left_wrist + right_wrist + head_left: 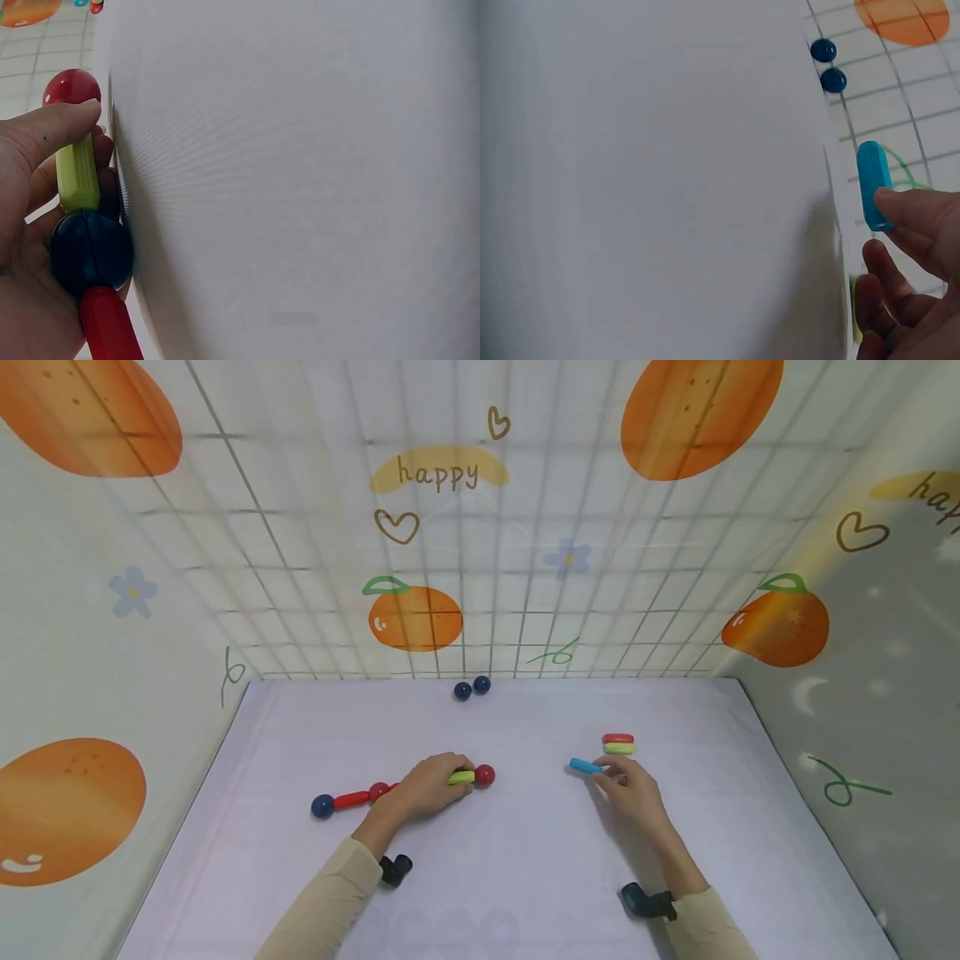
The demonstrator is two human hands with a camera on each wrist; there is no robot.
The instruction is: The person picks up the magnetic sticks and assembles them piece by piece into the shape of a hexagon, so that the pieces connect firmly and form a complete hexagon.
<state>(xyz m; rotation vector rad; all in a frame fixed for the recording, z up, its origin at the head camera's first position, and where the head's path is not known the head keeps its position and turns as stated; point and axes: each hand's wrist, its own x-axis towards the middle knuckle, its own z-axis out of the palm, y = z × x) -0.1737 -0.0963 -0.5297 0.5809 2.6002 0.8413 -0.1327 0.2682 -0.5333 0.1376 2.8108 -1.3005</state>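
Observation:
My left hand [431,787] grips a chain of joined rods and balls near its right end. Along that chain, a blue ball [322,807] ends the left side, followed by a red rod [351,800] and a red ball [378,792]. In the left wrist view a dark blue ball [91,251] lies against the palm, between a red rod [110,326] and a yellow-green rod [77,176]. A red ball [485,775] caps the right end. Between thumb and finger, my right hand [632,789] pinches a light blue rod [585,766], held apart from the chain.
Just beyond the right hand lie a loose red rod [618,738] and a yellow-green rod [619,749], side by side. Two dark blue balls [462,692] sit at the white table's [525,877] back edge. A patterned curtain [300,568] encloses the back and sides.

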